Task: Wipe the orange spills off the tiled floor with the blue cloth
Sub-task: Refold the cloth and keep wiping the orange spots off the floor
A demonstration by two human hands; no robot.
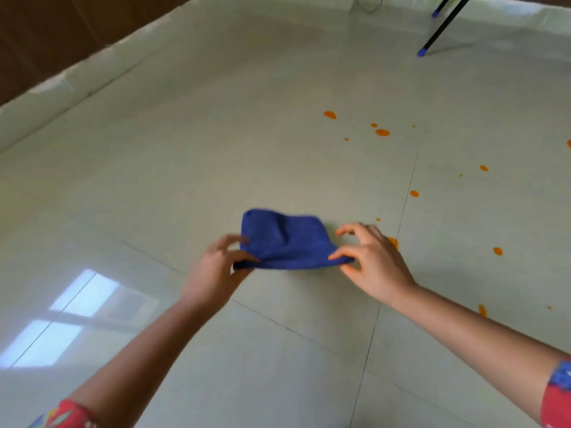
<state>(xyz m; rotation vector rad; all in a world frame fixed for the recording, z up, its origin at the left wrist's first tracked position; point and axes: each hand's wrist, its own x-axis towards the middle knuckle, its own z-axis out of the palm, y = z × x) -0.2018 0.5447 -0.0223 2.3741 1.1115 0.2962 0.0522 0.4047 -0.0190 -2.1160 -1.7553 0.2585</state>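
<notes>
A blue cloth [285,239] is spread in the middle of the view over the pale tiled floor [216,134]. My left hand [216,270] pinches its near left corner between thumb and fingers. My right hand [370,261] pinches its near right corner. The near edge is lifted, the far part sags toward the floor. Several orange spills dot the tiles to the right: one [382,132] far off, one [414,193] closer, one [497,251] at the right, and one [394,242] partly hidden behind my right hand.
A white skirting and brown wall [46,41] run along the far left. Two black legs with blue feet [421,52] stand at the far right. Window light reflects off the tiles at the near left [68,316].
</notes>
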